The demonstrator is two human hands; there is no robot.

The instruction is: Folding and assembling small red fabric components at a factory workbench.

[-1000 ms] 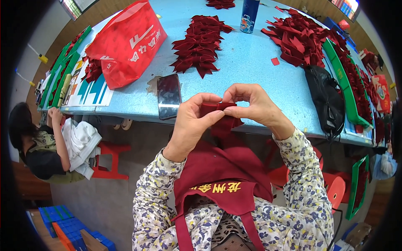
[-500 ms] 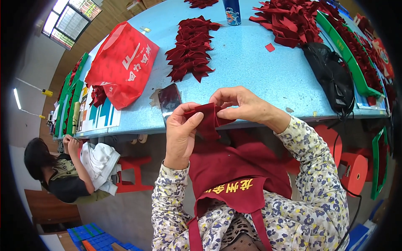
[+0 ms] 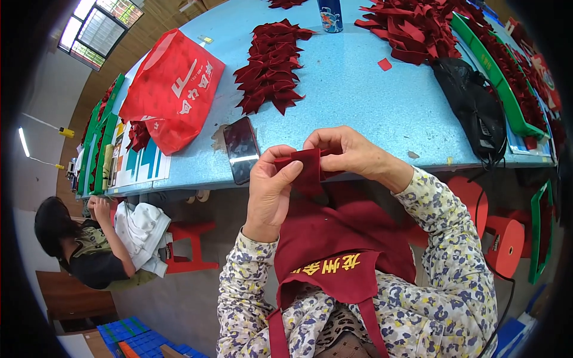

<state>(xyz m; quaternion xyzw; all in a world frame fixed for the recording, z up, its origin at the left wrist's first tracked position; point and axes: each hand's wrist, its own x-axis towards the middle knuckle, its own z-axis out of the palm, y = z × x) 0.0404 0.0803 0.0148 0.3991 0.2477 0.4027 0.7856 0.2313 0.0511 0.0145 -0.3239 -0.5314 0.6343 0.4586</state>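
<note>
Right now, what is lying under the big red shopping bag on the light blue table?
A small heap of dark red fabric pieces sticks out below the big red shopping bag, on the light blue table. Whatever else lies beneath is covered by the bag.

Single head-worn fisheye view, looking steeply down over blue table (image 3: 358,113), close above both hands; edges bending toward rim.
</note>
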